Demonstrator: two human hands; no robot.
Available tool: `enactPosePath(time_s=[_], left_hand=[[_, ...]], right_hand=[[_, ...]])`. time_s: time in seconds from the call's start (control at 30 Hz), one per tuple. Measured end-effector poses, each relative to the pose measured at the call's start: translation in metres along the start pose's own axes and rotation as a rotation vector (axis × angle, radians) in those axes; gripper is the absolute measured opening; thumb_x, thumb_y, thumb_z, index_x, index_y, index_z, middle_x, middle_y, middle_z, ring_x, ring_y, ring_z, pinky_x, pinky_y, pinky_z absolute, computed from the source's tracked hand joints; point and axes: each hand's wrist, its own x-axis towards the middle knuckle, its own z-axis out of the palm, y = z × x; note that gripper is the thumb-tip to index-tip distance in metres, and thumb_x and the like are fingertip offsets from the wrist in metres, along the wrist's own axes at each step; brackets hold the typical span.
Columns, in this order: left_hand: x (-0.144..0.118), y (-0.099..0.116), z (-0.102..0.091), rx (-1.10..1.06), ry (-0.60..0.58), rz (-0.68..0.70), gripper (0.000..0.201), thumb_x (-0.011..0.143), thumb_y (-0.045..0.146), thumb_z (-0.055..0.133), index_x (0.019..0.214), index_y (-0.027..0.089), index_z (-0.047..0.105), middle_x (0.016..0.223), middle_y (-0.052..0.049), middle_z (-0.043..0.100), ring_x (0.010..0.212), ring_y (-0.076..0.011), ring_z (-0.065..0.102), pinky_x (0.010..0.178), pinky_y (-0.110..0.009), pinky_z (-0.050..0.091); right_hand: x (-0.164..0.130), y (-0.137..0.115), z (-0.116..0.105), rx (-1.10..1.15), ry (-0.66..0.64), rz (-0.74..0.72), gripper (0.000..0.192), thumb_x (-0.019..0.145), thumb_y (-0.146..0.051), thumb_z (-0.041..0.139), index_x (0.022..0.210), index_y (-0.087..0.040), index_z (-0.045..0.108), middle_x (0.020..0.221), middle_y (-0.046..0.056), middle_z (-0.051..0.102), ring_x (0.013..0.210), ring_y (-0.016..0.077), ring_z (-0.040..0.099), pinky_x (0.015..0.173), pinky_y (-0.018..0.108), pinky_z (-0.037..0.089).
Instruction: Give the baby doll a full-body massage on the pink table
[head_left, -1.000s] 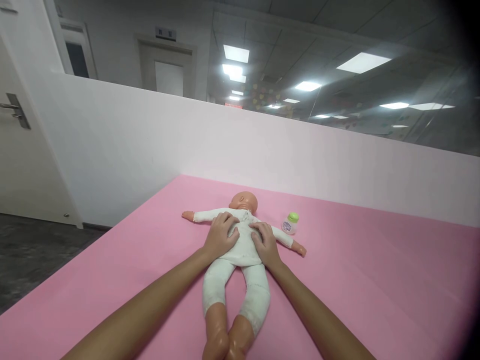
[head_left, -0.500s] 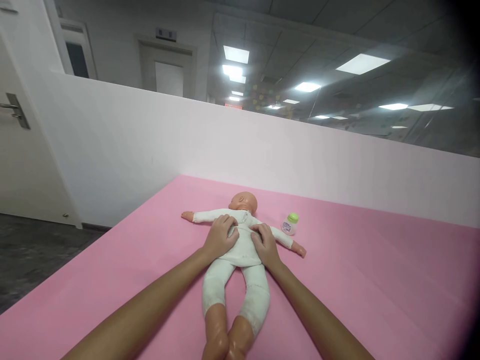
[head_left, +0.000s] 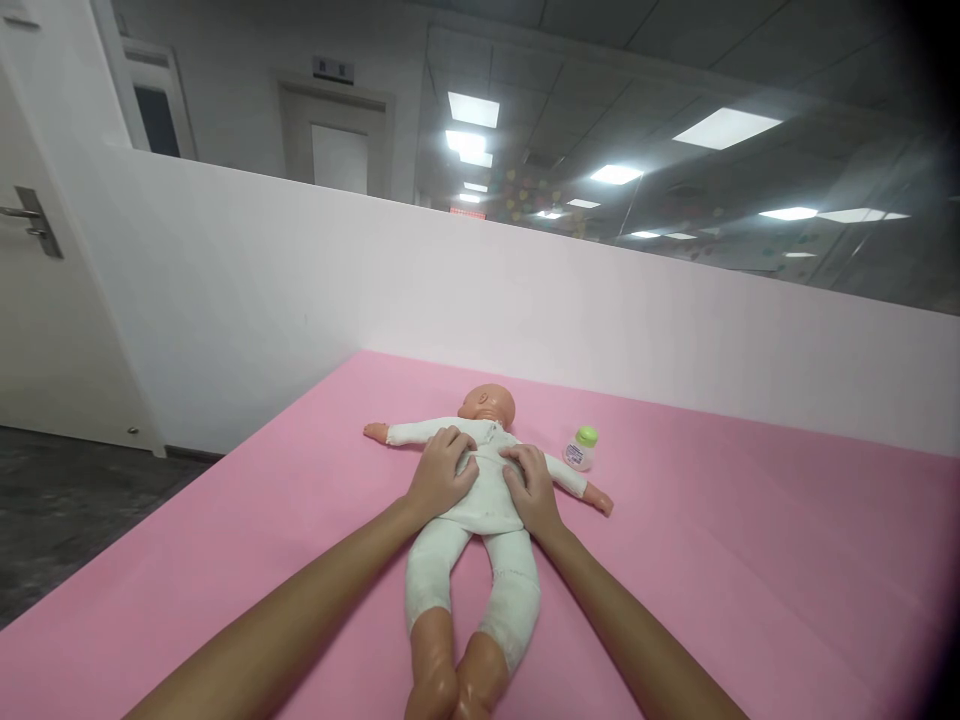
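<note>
A baby doll [head_left: 487, 508] in a white cloth body lies stretched out on the pink tabletop [head_left: 675, 580]. Its bald head is turned to the left at the far end, and its feet are nearest me. My left hand [head_left: 444, 470] rests on the left side of the doll's torso, fingers lightly bent and thumb apart. On the torso's right side lies my right hand [head_left: 531, 488], also open with lightly bent fingers. Both palms face the cloth and are hidden. A small clear bottle with a green cap [head_left: 580, 449] stands beyond the doll's right-hand arm.
A low white partition [head_left: 525, 290] runs along the table's back edge. At the left is a door with a metal handle [head_left: 37, 222], above a dark floor [head_left: 67, 520]. Ceiling lights show beyond the partition.
</note>
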Motion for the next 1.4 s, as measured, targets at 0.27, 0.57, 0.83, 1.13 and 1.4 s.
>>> enactPosePath(time_s=[0.27,0.57,0.83,1.13,1.4], left_hand=[[0.0,0.003,-0.002,0.003,0.021,0.039,0.021,0.086,0.014,0.056,0.103,0.024,0.065,0.107,-0.005,0.06,0.104,-0.025,0.056,0.097,-0.045,0.045],[0.002,0.0,-0.001,0.013,-0.035,0.002,0.016,0.087,0.017,0.056,0.098,0.023,0.065,0.101,-0.004,0.061,0.099,-0.0248,0.056,0.093,-0.045,0.044],[0.006,-0.003,0.0,0.024,-0.045,-0.008,0.007,0.087,0.019,0.054,0.09,0.023,0.059,0.094,-0.003,0.061,0.093,-0.024,0.056,0.089,-0.043,0.044],[0.011,-0.004,-0.001,0.027,-0.059,0.005,0.004,0.087,0.021,0.053,0.089,0.022,0.057,0.092,-0.003,0.062,0.091,-0.0245,0.055,0.088,-0.042,0.043],[0.012,-0.006,-0.001,0.075,-0.02,0.041,0.012,0.089,0.023,0.052,0.096,0.024,0.062,0.099,-0.005,0.062,0.101,-0.0274,0.055,0.095,-0.046,0.042]], right_hand=[[0.0,0.001,0.0,0.018,-0.014,0.023,0.018,0.093,-0.023,0.054,0.108,-0.026,0.064,0.108,0.007,0.065,0.107,0.0276,0.057,0.1,0.049,0.046],[0.001,0.004,0.001,0.045,-0.019,0.085,0.013,0.092,-0.025,0.054,0.099,-0.024,0.065,0.1,0.006,0.068,0.095,0.0255,0.06,0.09,0.043,0.049],[0.003,0.001,0.0,0.037,-0.018,0.118,0.016,0.091,-0.025,0.054,0.1,-0.023,0.067,0.085,0.002,0.064,0.079,0.0225,0.057,0.079,0.039,0.049],[0.007,0.0,-0.001,-0.003,0.019,0.063,0.017,0.089,-0.021,0.054,0.101,-0.024,0.067,0.095,0.004,0.063,0.092,0.0233,0.058,0.091,0.04,0.049],[0.009,-0.003,-0.003,-0.016,0.015,0.024,0.018,0.09,-0.019,0.055,0.103,-0.025,0.066,0.106,0.005,0.063,0.108,0.0243,0.057,0.103,0.043,0.046]])
